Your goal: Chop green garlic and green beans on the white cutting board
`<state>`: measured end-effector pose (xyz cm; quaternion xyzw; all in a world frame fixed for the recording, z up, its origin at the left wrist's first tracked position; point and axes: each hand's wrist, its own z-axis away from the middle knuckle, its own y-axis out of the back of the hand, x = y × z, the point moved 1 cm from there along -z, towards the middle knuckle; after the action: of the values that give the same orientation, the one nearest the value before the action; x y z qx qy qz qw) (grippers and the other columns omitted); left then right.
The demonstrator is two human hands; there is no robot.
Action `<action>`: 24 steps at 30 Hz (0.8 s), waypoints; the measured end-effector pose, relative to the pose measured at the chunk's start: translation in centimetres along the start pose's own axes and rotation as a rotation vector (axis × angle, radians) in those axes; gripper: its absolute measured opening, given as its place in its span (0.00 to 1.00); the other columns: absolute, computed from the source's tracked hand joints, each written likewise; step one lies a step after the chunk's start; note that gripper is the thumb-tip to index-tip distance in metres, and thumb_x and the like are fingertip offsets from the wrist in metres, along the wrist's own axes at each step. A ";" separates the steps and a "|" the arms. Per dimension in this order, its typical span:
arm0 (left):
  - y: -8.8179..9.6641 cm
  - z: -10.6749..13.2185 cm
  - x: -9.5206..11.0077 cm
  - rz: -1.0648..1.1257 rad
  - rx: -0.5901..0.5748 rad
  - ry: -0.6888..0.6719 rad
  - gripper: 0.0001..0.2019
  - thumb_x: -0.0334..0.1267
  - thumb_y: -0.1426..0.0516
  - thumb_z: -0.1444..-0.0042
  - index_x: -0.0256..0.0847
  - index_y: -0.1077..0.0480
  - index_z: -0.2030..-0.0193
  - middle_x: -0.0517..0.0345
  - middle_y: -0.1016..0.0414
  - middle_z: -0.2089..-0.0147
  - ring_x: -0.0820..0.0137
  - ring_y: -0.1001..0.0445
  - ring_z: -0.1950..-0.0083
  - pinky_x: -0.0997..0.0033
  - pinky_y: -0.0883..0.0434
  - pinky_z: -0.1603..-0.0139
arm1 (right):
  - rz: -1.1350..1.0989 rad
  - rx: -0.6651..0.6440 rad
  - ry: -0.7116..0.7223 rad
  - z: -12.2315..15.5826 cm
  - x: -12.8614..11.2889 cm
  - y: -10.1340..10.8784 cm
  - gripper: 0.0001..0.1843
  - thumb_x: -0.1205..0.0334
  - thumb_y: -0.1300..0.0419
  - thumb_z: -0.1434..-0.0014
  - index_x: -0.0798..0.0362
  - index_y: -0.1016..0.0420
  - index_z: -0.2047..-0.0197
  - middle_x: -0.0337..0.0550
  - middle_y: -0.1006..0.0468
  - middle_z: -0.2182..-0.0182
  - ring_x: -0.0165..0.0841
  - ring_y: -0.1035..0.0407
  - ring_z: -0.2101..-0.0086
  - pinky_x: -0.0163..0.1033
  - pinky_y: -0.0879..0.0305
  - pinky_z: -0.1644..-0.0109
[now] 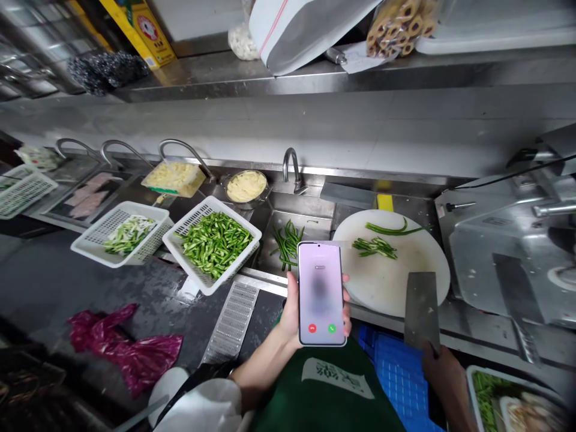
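Note:
My left hand (291, 309) is wrapped round a smartphone (320, 294), held upright in front of my green apron. Its screen is lit, with a red and a green call button near the bottom. My right hand (438, 366) grips the handle of a cleaver (421, 306), whose broad blade points away over the near right edge of a round white cutting board (405, 294). Cut green peppers (375, 247) lie in a small heap on the board, and a long whole one (387, 230) rests behind them. More whole green peppers (287, 239) are in the sink, partly behind the phone.
Left of the sink stand a white basket of cut peppers (257, 231) and another basket (90, 247). A faucet (292, 171) rises behind the sink. A metal slicing machine (486, 240) is at right. A blue crate (391, 366) sits below the board; a metal shelf (288, 86) runs overhead.

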<state>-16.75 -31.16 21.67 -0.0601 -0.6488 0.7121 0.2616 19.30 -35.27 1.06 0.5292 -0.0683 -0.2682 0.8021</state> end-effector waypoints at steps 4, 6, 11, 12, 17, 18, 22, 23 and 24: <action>0.1 -0.1 -0.2 0.015 0.012 0.004 0.47 0.76 0.44 0.49 0.32 0.27 0.42 0.44 0.23 0.56 0.62 0.25 0.65 0.62 0.27 0.67 | -0.009 -0.038 -0.005 0.0 -0.1 0.0 0.36 0.44 0.61 0.36 0.62 0.21 0.54 0.65 0.18 0.66 0.55 0.22 0.62 0.47 0.32 0.62; 0.2 -0.2 -0.2 0.022 0.016 0.005 0.46 0.76 0.45 0.49 0.32 0.27 0.42 0.43 0.22 0.55 0.62 0.25 0.65 0.62 0.27 0.67 | -0.005 -0.050 -0.012 -0.1 0.0 -0.1 0.36 0.44 0.60 0.37 0.63 0.21 0.54 0.65 0.18 0.66 0.55 0.22 0.62 0.47 0.33 0.62; 1.1 -0.2 0.0 -0.119 0.030 0.057 0.49 0.78 0.46 0.50 0.27 0.25 0.47 0.38 0.20 0.57 0.55 0.20 0.62 0.58 0.24 0.60 | 0.025 -0.058 -0.005 -0.1 0.0 0.1 0.34 0.45 0.60 0.35 0.63 0.22 0.55 0.64 0.18 0.67 0.54 0.22 0.61 0.46 0.34 0.61; 1.2 -0.2 0.2 -0.155 0.058 0.042 0.48 0.77 0.45 0.49 0.27 0.25 0.47 0.37 0.20 0.56 0.54 0.19 0.62 0.57 0.23 0.59 | 0.025 -0.056 0.001 -0.1 0.0 0.2 0.34 0.45 0.60 0.35 0.63 0.22 0.55 0.64 0.18 0.67 0.53 0.22 0.61 0.45 0.34 0.62; 1.4 0.0 0.7 -0.164 0.168 -0.072 0.41 0.70 0.44 0.42 0.34 0.28 0.38 0.37 0.24 0.41 0.53 0.19 0.55 0.55 0.21 0.59 | 0.009 -0.056 -0.001 0.2 -0.4 0.6 0.33 0.45 0.59 0.35 0.62 0.21 0.55 0.63 0.18 0.67 0.51 0.23 0.64 0.44 0.35 0.64; 1.4 0.0 0.6 -0.146 0.168 -0.079 0.40 0.70 0.45 0.41 0.34 0.28 0.38 0.37 0.24 0.41 0.54 0.19 0.55 0.55 0.21 0.59 | 0.015 -0.048 -0.005 0.3 -0.5 0.7 0.33 0.45 0.59 0.35 0.62 0.21 0.55 0.63 0.18 0.66 0.51 0.23 0.64 0.44 0.35 0.63; 1.7 -0.3 0.3 -0.096 0.190 -0.090 0.38 0.69 0.48 0.38 0.32 0.25 0.42 0.39 0.20 0.51 0.59 0.20 0.60 0.60 0.23 0.58 | 0.021 -0.064 -0.008 0.5 -0.9 1.0 0.33 0.46 0.59 0.34 0.63 0.21 0.54 0.62 0.18 0.67 0.50 0.23 0.64 0.44 0.35 0.62; 2.2 -0.3 0.3 -0.096 0.204 -0.091 0.39 0.69 0.48 0.39 0.31 0.25 0.44 0.40 0.20 0.53 0.60 0.21 0.61 0.60 0.24 0.58 | 0.018 -0.071 -0.003 0.6 -0.9 1.0 0.33 0.46 0.59 0.34 0.64 0.22 0.54 0.62 0.18 0.68 0.49 0.23 0.65 0.44 0.35 0.63; 2.9 -0.1 0.3 -0.104 0.228 -0.095 0.40 0.70 0.47 0.40 0.31 0.25 0.44 0.40 0.20 0.54 0.60 0.21 0.62 0.61 0.24 0.58 | 0.015 -0.072 0.000 0.6 -0.9 1.1 0.33 0.46 0.59 0.34 0.63 0.22 0.54 0.61 0.19 0.68 0.49 0.23 0.65 0.43 0.35 0.63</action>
<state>-17.87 -31.00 18.98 0.0377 -0.5775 0.7687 0.2723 18.64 -34.97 2.42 0.4995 -0.0627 -0.2644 0.8226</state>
